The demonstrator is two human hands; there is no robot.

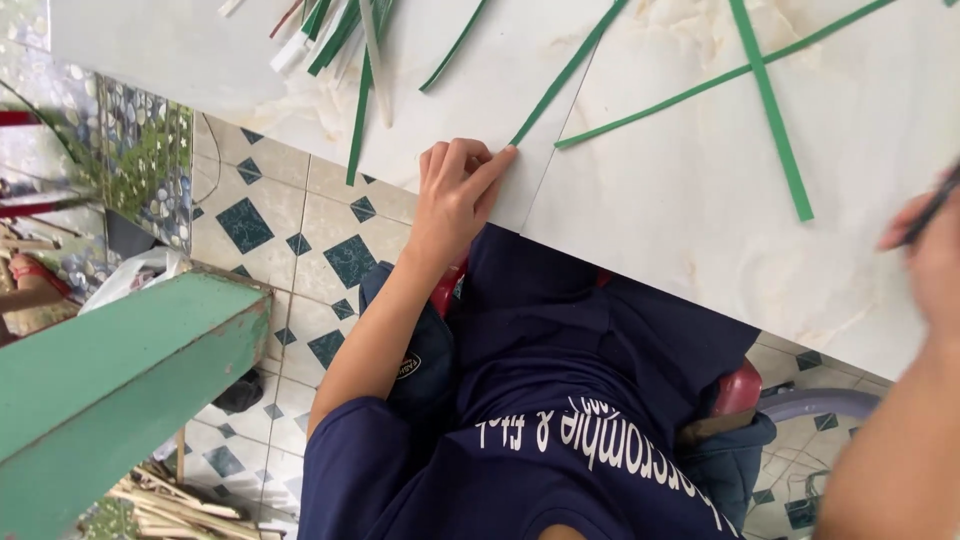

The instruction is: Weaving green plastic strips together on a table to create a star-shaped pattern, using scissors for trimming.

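The left hand (455, 195) rests at the near edge of the tabletop (690, 200), fingers curled together and the fingertip pressed on the near end of a long green strip (565, 75). It seems to pin that end so the strip lies straight, running away across the white surface toward the far edge. The right hand (930, 250) hovers at the right edge, blurred, closed around a thin dark tool (935, 205); I cannot tell what kind. Two more green strips (770, 110) cross each other toward the far right corner, well apart from the pinned one, as if laid aside. A bundle of green and white strips (340, 35) lies at the far left corner. A green beam (110, 370) stands left of the person, over the tiled floor (300, 240).
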